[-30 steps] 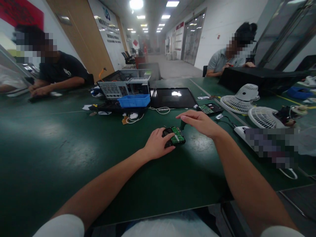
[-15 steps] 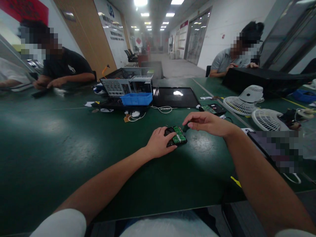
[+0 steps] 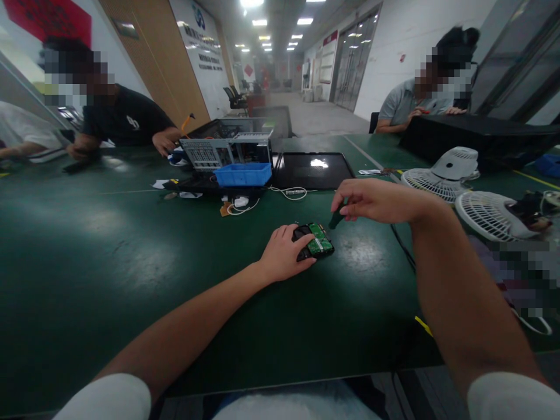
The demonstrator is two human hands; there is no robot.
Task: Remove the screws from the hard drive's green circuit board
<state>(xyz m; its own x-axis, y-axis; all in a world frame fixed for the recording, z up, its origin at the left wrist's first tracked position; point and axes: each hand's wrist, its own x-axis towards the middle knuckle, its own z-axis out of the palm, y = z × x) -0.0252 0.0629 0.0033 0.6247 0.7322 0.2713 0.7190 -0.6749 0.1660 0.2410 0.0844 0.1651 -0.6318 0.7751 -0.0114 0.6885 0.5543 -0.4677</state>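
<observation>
On the green table lies a small black hard drive [image 3: 322, 238] with a green circuit board facing up. My left hand [image 3: 285, 254] grips its left part, thumb across the top and fingers along the far edge. Pinched in the fingertips of my right hand [image 3: 371, 199] is a short dark tool that looks like a screwdriver [image 3: 335, 220], tilted, its lower end just right of the drive. Its tip is too small to make out, and I cannot tell whether it touches anything.
Beyond my hands stand a blue tray [image 3: 243, 174], an opened metal computer case [image 3: 205, 153] and a flat black panel [image 3: 312, 171]. White fans [image 3: 481, 216] lie at right, near a black case [image 3: 476, 140]. A white cable [image 3: 245, 210] lies ahead. Co-workers sit across the table.
My right hand has risen and moved slightly right with the screwdriver, away from the hard drive. My left hand stays on the drive. The left co-worker's hand has reached toward the computer case.
</observation>
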